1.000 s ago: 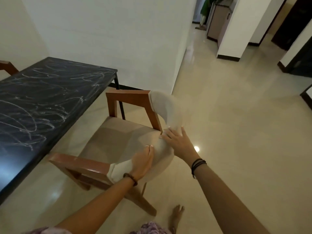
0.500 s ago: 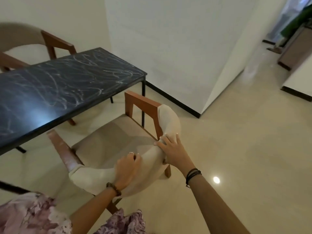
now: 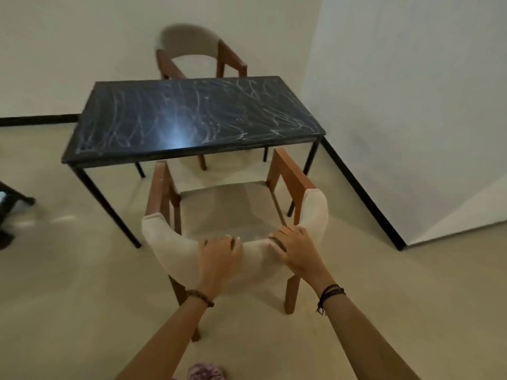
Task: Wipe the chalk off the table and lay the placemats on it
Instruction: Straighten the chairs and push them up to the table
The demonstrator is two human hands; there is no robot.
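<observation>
One table (image 3: 192, 116), two chairs and two hands are in view. The near chair (image 3: 236, 212) stands directly under the hands, its seat facing the table; the far chair (image 3: 197, 53) stands on the table's opposite side, well beyond both hands, against the wall.

The table has a dark, glossy rectangular top on thin black legs. White chalk scribbles (image 3: 241, 105) loop and cross over nearly the whole surface, thicker toward the side ahead of the right hand. A pale glare sits near the table's near edge, ahead of the left hand.

The table lies ahead of both hands, past the near chair's seat, and apart from them; neither hand touches it. Its near edge overhangs the front tips of the chair's wooden arms.

The left hand (image 3: 219, 256) grips the cream padded backrest (image 3: 175, 248) of the near chair, fingers curled over its top edge toward the seat, a ring on one finger and a beaded bracelet at the wrist. The right hand (image 3: 297, 249) lies just beside it on the same backrest, fingers bent over the top edge and holding it, dark cords around the wrist. The two hands sit close together but do not touch.

A scrap of patterned fabric (image 3: 205, 371) shows below the forearms.
</observation>
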